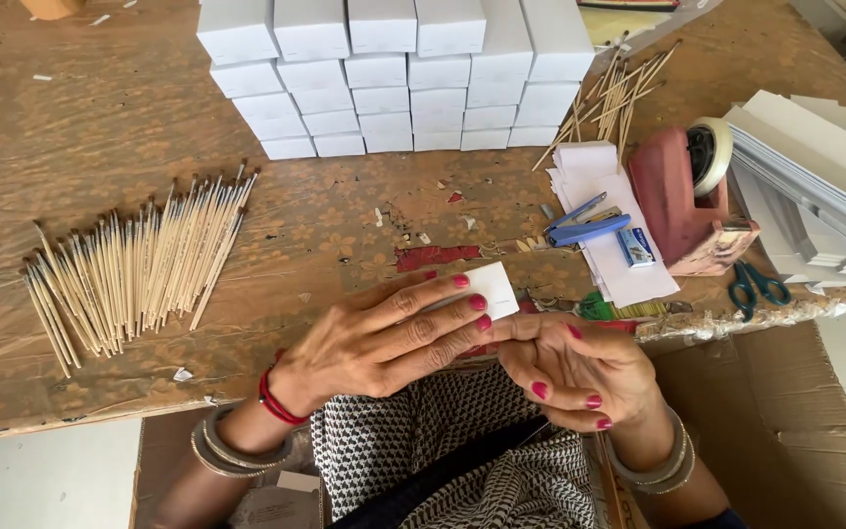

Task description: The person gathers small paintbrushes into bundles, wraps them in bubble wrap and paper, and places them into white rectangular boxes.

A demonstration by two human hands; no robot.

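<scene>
Both palms meet over the desk (pixel 100 127) edge, my left hand (pixel 384 338) and right hand (pixel 575 367) pinching a small white card (pixel 492 287) between fingertips, best kept flat and square.

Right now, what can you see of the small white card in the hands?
The small white paper card looks flat, thin and blank, with one squared corner pointing to the upper right. Only that part shows; the left hand lies over the rest, its fingertips on it. The right hand meets it from below at its lower edge. It sits just above the brown patterned table.
</scene>
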